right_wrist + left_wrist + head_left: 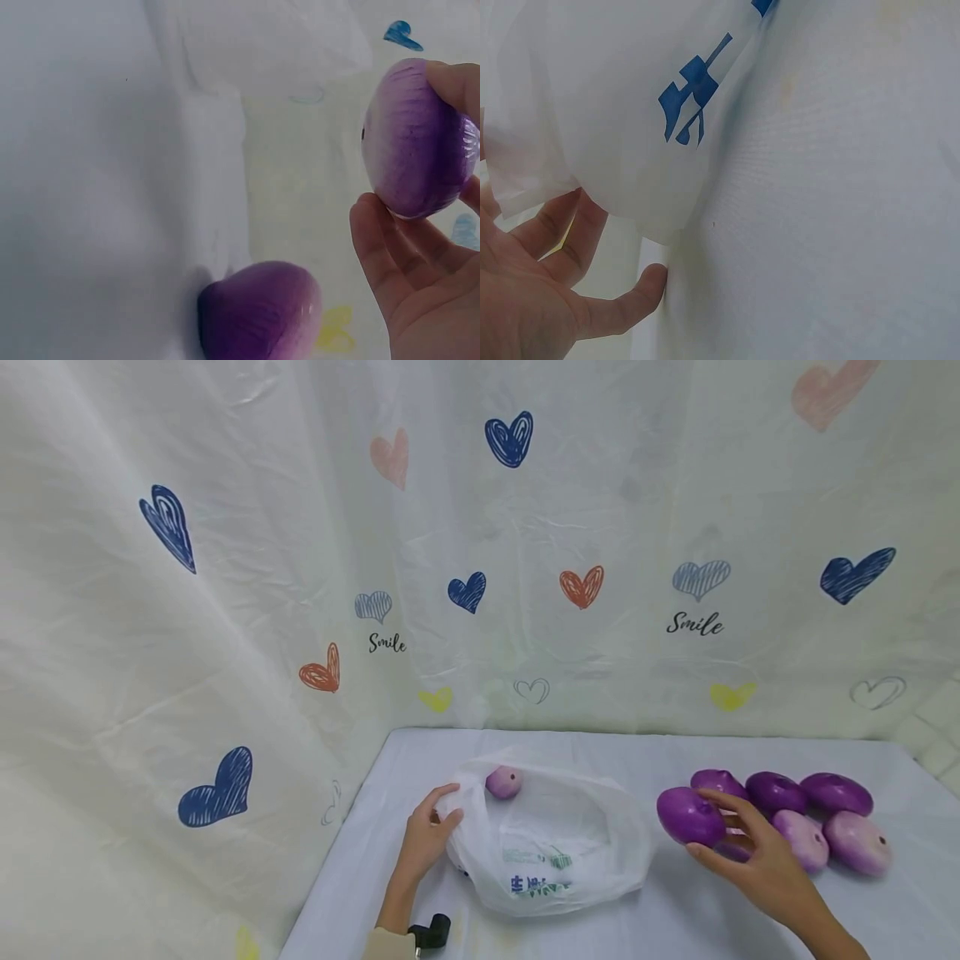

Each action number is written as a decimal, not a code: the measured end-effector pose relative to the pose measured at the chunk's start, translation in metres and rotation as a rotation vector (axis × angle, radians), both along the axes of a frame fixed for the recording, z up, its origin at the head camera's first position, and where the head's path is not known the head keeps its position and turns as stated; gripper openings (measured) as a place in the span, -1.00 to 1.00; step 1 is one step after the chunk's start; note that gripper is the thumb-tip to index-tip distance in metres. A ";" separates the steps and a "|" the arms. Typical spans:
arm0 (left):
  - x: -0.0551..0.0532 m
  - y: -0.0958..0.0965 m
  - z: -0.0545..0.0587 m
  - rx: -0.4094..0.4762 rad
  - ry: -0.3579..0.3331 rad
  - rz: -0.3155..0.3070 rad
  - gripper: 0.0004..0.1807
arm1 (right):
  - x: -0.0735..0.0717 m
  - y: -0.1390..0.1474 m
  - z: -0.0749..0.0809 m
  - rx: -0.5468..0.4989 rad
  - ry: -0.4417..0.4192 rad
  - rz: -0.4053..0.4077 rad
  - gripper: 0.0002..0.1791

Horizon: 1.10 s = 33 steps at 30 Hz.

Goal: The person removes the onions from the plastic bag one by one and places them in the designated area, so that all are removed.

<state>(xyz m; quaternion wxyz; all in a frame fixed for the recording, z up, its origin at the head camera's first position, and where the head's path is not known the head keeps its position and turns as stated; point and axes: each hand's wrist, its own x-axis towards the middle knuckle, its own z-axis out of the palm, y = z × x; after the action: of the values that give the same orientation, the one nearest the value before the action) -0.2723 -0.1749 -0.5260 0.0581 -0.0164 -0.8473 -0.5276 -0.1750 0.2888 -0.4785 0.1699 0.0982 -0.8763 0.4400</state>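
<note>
My left hand (427, 835) pinches the left edge of the mouth of a white plastic bag (551, 903). The bag lies with its mouth held wide, and one pale purple onion (504, 782) shows inside near the far left. Blue print on the bag's side (615, 112) fills much of the left wrist view. To the right of the bag, my right hand (776, 868) grips a deep purple onion (688, 816) between thumb and fingers, raised over the table. In the right wrist view, this onion (412, 142) shows a paler side.
Several more onions (832, 793) sit grouped on the table at the right, partly behind my right hand. A black device (431, 932) is beside my left wrist. A pale curtain (615, 518) printed with hearts hangs behind the white-covered table (420, 747).
</note>
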 end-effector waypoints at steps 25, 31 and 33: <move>-0.001 0.000 0.001 0.004 0.017 -0.013 -0.54 | 0.016 0.056 -0.019 0.148 -0.428 -0.131 0.09; -0.001 0.001 0.000 -0.002 0.023 -0.013 -0.54 | 0.020 0.064 -0.021 0.141 -0.436 -0.125 0.07; -0.001 0.001 -0.001 -0.002 0.021 -0.012 -0.54 | 0.023 0.066 -0.024 0.138 -0.399 -0.109 0.00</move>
<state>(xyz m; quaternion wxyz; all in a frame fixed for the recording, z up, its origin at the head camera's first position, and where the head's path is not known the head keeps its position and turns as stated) -0.2737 -0.1741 -0.5268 0.0637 -0.0271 -0.8470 -0.5271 -0.1523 0.3550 -0.5022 0.0096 -0.0270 -0.9246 0.3798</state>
